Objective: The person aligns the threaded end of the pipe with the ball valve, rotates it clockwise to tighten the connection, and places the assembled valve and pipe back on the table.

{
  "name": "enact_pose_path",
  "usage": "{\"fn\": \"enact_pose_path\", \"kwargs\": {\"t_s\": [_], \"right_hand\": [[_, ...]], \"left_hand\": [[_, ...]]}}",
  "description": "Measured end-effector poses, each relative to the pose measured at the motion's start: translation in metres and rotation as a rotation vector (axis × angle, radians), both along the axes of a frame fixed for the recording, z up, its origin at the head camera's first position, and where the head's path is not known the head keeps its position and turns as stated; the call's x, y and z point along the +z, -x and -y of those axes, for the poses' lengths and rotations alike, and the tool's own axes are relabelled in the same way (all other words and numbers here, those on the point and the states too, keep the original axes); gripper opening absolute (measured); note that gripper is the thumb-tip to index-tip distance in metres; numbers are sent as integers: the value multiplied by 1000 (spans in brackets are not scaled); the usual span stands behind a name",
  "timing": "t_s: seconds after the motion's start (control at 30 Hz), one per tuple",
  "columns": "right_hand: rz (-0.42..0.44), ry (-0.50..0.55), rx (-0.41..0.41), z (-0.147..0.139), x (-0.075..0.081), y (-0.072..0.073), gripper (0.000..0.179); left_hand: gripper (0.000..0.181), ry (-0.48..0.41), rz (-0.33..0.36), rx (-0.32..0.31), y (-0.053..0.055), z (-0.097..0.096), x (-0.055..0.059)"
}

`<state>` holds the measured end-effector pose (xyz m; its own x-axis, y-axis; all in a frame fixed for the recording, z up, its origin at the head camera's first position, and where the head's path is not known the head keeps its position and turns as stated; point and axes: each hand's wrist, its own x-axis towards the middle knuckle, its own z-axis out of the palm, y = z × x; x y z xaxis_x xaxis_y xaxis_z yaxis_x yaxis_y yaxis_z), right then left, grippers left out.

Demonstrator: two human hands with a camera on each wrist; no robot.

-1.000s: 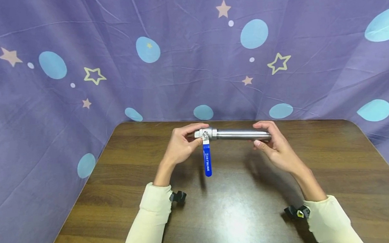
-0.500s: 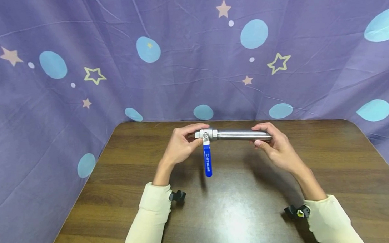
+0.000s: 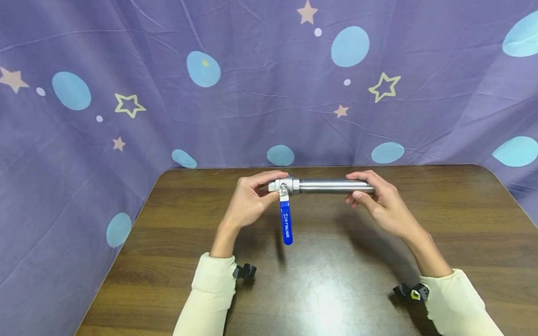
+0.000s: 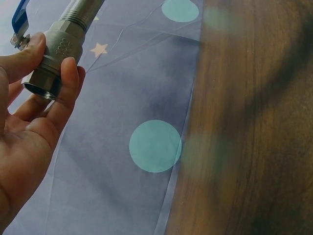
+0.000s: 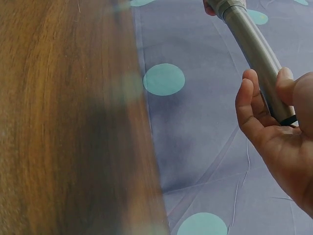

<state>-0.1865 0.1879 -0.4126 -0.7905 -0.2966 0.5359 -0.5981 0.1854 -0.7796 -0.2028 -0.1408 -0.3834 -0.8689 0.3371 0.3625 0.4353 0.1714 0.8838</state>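
A metal ball valve [image 3: 290,183] with a blue lever handle [image 3: 286,222] is joined to a smooth steel pipe [image 3: 327,185], held level above the table. My left hand [image 3: 248,201] grips the valve body between thumb and fingers, and the handle points toward me. At the pipe's far right end my right hand [image 3: 383,203] pinches it with thumb and fingers. In the left wrist view the valve's open threaded end [image 4: 43,88] faces my palm. The right wrist view has the pipe [image 5: 259,54] running up to the valve, its near end close to my palm.
Below lies a brown wooden table [image 3: 326,284], with a glare spot in front. A purple curtain [image 3: 266,89] printed with stars and blue ovals hangs behind and at the sides. Black wrist mounts [image 3: 245,271] sit at both cream sleeves [image 3: 207,298].
My right hand's fingers have shifted slightly left along the pipe. The valve, the pipe and my left hand stay in nearly the same place.
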Motion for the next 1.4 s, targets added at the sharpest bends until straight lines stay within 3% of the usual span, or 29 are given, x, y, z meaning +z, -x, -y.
{"fn": "enact_pose_path", "kwargs": {"t_s": [0.2,0.43,0.77,1.4], "right_hand": [[-2,-4,18,-2,0,0,36],[-6,-57,-27,-3,-2,-2,38],[14,-12,34,0,2,-3,46],[42,-28,-8,-3,5,-1,43]], "left_hand": [[47,-3,-8,-1,0,-1,0],[48,0,-35,8,-2,-1,-2],[49,-20,-41,15,-1,-1,-2],[49,-10,-33,8,1,-2,-2]]}}
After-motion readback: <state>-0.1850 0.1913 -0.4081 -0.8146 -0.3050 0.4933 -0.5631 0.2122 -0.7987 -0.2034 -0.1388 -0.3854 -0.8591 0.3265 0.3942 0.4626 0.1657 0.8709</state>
